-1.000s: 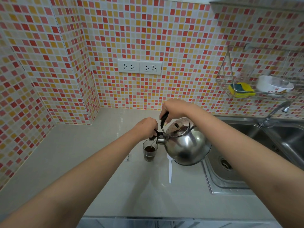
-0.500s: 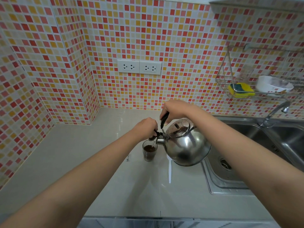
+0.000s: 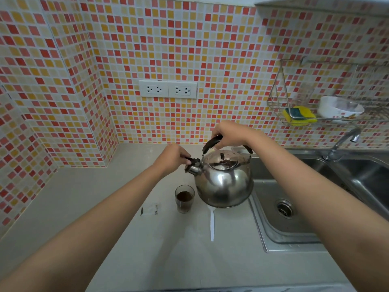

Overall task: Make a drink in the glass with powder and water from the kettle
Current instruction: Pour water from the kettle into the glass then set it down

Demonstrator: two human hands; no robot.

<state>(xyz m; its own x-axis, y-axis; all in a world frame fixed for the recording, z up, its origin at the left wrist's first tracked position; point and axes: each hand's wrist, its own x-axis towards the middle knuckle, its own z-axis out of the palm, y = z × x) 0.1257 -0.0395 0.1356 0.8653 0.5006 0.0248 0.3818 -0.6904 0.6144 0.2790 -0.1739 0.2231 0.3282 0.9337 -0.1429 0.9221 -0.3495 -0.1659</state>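
1. A white plastic spoon (image 3: 212,225) lies flat on the pale table (image 3: 130,245), its bowl end tucked under the kettle.
2. An empty torn sachet (image 3: 149,209) lies left of the glass (image 3: 184,199), which stands upright on the table holding dark brown liquid and powder.
3. The steel kettle (image 3: 225,182) sits just right of the glass, close beside the sink (image 3: 282,209).
4. The left hand (image 3: 173,158) pinches the black spout cap (image 3: 192,162), grip clamped on it.
5. The right hand (image 3: 230,134) is wrapped around the kettle's black handle (image 3: 211,142), grip closed.
6. Beyond, a wall rack (image 3: 280,98) holds a sponge (image 3: 300,115) and bowl (image 3: 339,108).
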